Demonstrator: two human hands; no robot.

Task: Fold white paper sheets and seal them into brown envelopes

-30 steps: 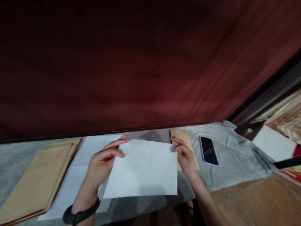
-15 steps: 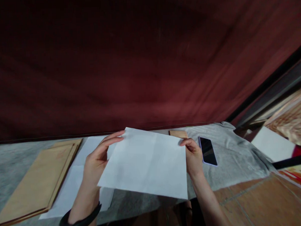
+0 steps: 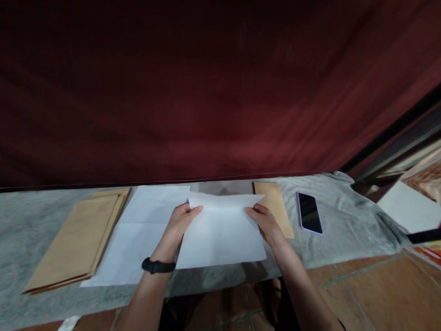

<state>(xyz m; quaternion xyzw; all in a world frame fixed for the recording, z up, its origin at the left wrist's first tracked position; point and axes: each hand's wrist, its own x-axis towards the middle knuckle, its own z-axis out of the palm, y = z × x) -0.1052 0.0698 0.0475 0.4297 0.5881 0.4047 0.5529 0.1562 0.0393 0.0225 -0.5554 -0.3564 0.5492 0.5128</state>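
Note:
A white sheet of paper [image 3: 221,240] is held up between my two hands, its far edge bent along a crease. My left hand [image 3: 181,220] pinches the paper's left side, thumb on top; a black band [image 3: 158,266] circles that wrist. At the right side, my right hand [image 3: 264,222] grips the paper the same way. Left of it lie more white sheets [image 3: 136,241] with a fold line across them. Beside my right hand rests a brown envelope [image 3: 278,207], partly covered by that hand and arm.
A stack of large brown envelopes [image 3: 74,238] lies at the left on the grey cloth [image 3: 352,223]. A phone [image 3: 309,213] rests right of the small envelope. Behind the table hangs a dark red curtain [image 3: 204,113]. A white scrap [image 3: 67,327] lies on the tiled floor.
Both hands have lowered the paper and it is now bent along its far edge. The left hand has closed on the paper's side. More of the small envelope shows.

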